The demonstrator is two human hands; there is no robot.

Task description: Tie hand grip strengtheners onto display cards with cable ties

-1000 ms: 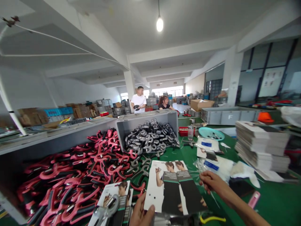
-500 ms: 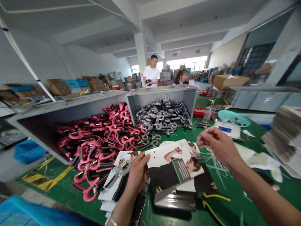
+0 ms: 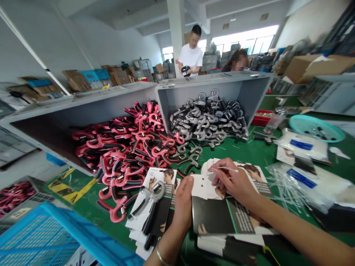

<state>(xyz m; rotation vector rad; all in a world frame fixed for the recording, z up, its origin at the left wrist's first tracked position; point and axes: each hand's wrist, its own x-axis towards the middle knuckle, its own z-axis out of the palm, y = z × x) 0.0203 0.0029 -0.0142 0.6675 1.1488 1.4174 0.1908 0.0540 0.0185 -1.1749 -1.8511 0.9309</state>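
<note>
My left hand (image 3: 182, 207) is closed on the left edge of a printed card (image 3: 212, 214), near its two punched holes. That card lies on top of a stack of similar ones. My right hand (image 3: 235, 186) pinches a thin white cable tie (image 3: 229, 169) above the card's upper part, to the right of the holes. Left of my left hand, a grey and black hand grip (image 3: 154, 199) with a metal spring rests on another card stack (image 3: 135, 221). Loose white cable ties (image 3: 288, 186) are spread to the right of my right forearm.
Red-and-black hand grips (image 3: 122, 162) spill from one grey crate (image 3: 41, 114); grey ones (image 3: 206, 118) lie in another crate (image 3: 256, 99). A blue basket (image 3: 50, 225) is at lower left, yellow-handled pliers (image 3: 270, 255) at the bottom. Bags (image 3: 307, 144) and a turquoise tray (image 3: 337, 129) stand right. Two people are beyond.
My right hand has moved left with the cable tie, from beside the cards to over the top card near its holes. My left hand still holds the card. The view has tilted downward.
</note>
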